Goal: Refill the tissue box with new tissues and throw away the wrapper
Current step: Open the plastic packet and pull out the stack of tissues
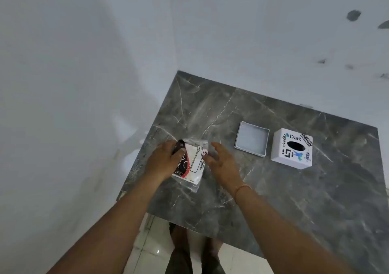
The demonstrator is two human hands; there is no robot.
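Both hands bracket the wrapped tissue pack [190, 162] near the marble table [294, 200] edge: left hand [163, 161] pressing its left end, fingers curled, right hand [221, 161] open just beside it. Its long axis runs away from the person. Farther right wait the tray-like base [252, 138] and tissue box [292, 148], nearer the right hand.

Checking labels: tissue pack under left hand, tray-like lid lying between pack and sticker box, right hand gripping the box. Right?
Not quite. The head view shows the right hand open beside the tissue pack, apart from the sticker box. Left hand and lid are as stated.
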